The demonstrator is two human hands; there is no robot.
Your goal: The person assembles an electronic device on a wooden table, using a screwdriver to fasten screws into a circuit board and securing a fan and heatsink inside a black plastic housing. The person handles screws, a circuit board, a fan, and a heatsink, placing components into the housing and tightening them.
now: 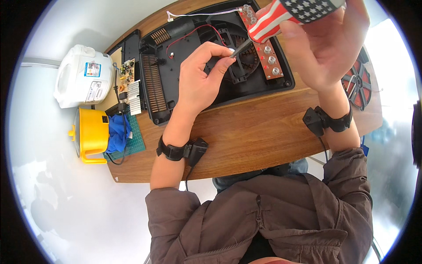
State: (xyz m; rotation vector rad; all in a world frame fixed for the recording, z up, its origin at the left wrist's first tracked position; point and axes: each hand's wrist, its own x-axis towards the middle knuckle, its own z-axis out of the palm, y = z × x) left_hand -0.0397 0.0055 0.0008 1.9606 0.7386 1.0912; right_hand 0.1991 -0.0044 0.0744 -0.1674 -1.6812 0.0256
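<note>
My right hand (323,53) is closed around a screwdriver (274,21) whose thick handle has red and white stripes and white stars on a dark ground. Its metal shaft slants down to the left. There the thumb and forefinger of my left hand (200,79) pinch at the tip; anything small between them is too hidden to name. Both hands are above the open black plastic housing (184,42) of what looks like an induction cooker. A round fan grille lies under the tip. Along the housing's right part runs a red-brown button board (269,59) with several clear round buttons.
A coil disc (358,86) lies at the table's right end. On the left are a circuit board (127,75) with a heatsink, a white rice cooker (83,77), a yellow pot (93,134) and a blue cloth (118,134) on a green mat (137,136). Cables hang from both wrist straps.
</note>
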